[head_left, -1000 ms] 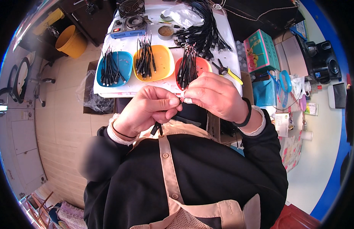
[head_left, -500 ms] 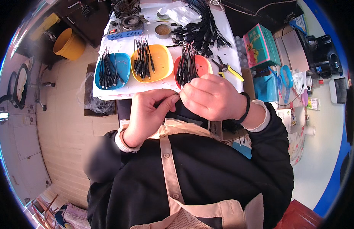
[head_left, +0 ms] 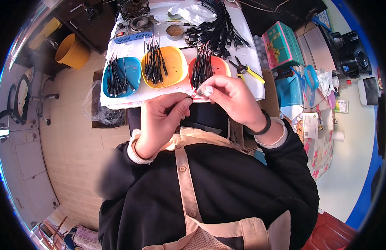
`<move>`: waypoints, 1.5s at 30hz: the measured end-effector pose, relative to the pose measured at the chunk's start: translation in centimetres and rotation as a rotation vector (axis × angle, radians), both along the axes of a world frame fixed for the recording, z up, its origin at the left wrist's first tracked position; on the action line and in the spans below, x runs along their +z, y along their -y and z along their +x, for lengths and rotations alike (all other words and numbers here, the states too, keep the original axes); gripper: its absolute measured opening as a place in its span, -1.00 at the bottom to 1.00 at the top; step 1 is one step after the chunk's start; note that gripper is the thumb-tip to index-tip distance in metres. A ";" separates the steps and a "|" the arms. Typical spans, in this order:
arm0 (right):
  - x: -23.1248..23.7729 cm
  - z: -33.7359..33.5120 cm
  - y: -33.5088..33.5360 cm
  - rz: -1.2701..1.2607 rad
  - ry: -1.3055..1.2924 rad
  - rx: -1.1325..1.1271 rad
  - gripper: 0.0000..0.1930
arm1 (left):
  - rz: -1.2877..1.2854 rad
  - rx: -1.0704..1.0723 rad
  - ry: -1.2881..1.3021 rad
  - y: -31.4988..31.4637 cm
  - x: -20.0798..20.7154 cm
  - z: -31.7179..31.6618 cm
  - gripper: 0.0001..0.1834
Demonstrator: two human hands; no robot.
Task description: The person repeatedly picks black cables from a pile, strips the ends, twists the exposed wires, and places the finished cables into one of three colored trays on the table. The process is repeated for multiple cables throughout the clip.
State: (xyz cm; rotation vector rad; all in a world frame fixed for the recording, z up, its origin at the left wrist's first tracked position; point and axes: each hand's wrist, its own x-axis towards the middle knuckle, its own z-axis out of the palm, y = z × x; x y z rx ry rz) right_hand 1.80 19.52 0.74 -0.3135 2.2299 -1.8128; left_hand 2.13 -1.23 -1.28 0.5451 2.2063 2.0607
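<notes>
We start at nine o'clock, where the blue dish (head_left: 118, 77) holds a loose bunch of short black leads on the white tabletop (head_left: 159, 93). It sits as it did a second ago, and so does the yellow dish (head_left: 166, 62) beside it toward eleven o'clock.

Moving in, our left hand (head_left: 163, 118) is now spread a little further from its partner than a moment ago, when both fists were pressed together just under the tabletop edge. Its grip is narrow, thumb and forefinger pinched on the end of a thin black lead (head_left: 188, 98). That lead spans the small gap between the hands, just above the near tabletop edge and at six o'clock from the orange dish (head_left: 209, 66).

Our right hand (head_left: 230, 98) has lifted slightly and turned. Its grip is also tight, fingertips closed on the other end of the same lead, where a small pale tip shows. We judge that the pulling apart means the work on this lead's end is underway or near done, though the end itself is too small to read.

Further toward two o'clock lie the yellow-handled cutters (head_left: 249, 71), untouched, and behind them at twelve the heap of black cables (head_left: 218, 29). The green box (head_left: 282, 43) stands off the tabletop's right edge.
</notes>
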 end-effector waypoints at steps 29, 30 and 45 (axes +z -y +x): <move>2.4 -0.8 0.3 0.117 -0.630 0.164 -0.77 | 0.613 -0.403 0.494 1.1 -0.9 -1.3 -0.86; 2.5 -0.8 0.5 0.117 -0.635 0.149 -0.78 | 0.650 -0.426 0.503 1.0 -1.0 -1.3 -0.86; 2.2 1.2 0.2 -0.241 -0.136 -0.068 -0.90 | 0.618 -0.239 0.230 -0.2 -0.9 0.2 -0.87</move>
